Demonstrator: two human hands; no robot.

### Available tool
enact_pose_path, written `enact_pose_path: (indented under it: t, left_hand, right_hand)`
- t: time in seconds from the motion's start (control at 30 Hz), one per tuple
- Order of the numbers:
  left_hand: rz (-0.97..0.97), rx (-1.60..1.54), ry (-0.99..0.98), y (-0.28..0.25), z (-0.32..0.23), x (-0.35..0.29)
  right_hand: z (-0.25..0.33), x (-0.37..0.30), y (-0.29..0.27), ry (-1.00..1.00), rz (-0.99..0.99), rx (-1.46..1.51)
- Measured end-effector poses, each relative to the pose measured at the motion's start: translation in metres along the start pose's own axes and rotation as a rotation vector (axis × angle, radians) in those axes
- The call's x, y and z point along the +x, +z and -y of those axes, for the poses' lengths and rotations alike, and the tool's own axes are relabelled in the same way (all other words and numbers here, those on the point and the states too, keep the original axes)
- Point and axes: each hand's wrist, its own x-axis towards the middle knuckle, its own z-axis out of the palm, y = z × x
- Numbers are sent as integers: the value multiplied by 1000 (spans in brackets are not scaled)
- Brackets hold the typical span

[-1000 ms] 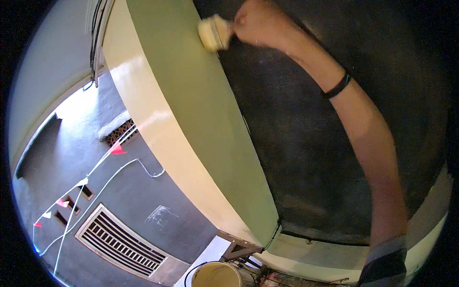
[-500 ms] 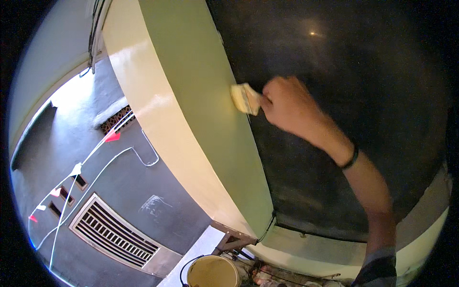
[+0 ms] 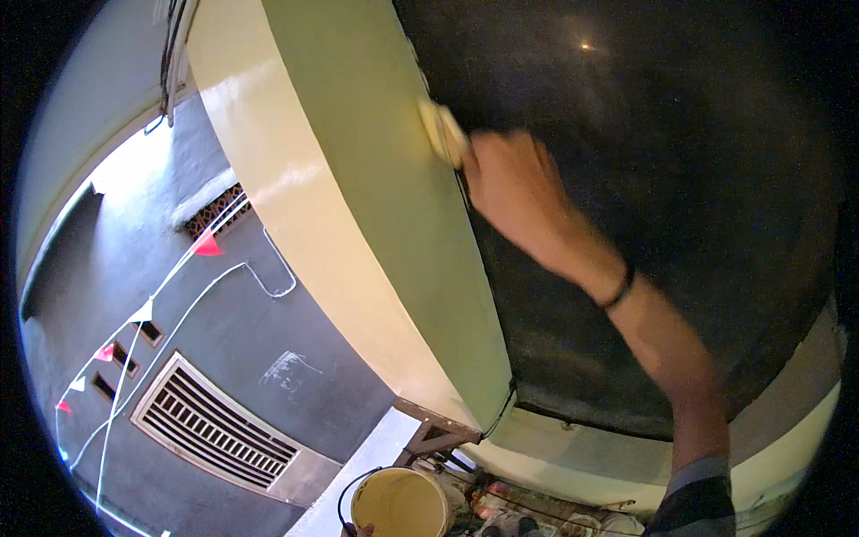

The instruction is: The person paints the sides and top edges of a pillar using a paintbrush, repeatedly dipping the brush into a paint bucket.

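Note:
My right hand [image 3: 528, 192], with a dark band at its wrist, is closed around a paintbrush [image 3: 440, 134]. The brush head is coated in cream-yellow paint, and the handle is hidden in my fist. Its bristles touch the edge of a beam's greenish face [image 3: 385, 206], where that face meets a dark surface [image 3: 644, 197]. At the lower edge, a cream bucket [image 3: 403, 501] with a black handle is seen from above. A few fingers of my left hand [image 3: 360, 530] show at its rim, gripping it; the rest is cut off by the picture's edge.
The beam's glossy cream side [image 3: 295, 201] faces a grey wall [image 3: 268, 313] with a slatted vent [image 3: 219, 430]. Lines with small red and white flags [image 3: 208, 244] cross in front. A wooden support [image 3: 438, 428] stands near the bucket, and cluttered objects [image 3: 510, 506] lie below.
My right hand has moved the brush upward and slightly left along the beam's edge. More of the bucket shows, and fingers of my left hand have come into view at its rim.

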Motion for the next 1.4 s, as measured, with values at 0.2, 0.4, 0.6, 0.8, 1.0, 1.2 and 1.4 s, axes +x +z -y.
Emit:
enact_pose_path:
  t: [0.2, 0.4, 0.6, 0.8, 1.0, 1.2, 1.4]
  left_hand:
    - [-19, -11, -32, -2, 15, 7]
    - [43, 91, 40, 3, -4, -3]
    - [47, 28, 13, 8, 14, 5]
    - [-4, 128, -7, 7, -1, -5]
    - [-25, 15, -56, 9, -14, -19]
    - [19, -37, 2, 4, 11, -2]
    - [-22, 63, -16, -6, 24, 0]
  right_hand:
    - [-25, -53, -7, 1, 203, 25]
    - [-14, 60, -47, -114, 11, -72]
    - [-13, 40, -27, -203, -366, -70]
    - [-23, -134, 14, -11, 179, 197]
    - [-73, -125, 6, -54, 163, 266]
    - [-75, -29, 3, -244, -217, 183]
    - [-73, -134, 59, -178, 9, 157]
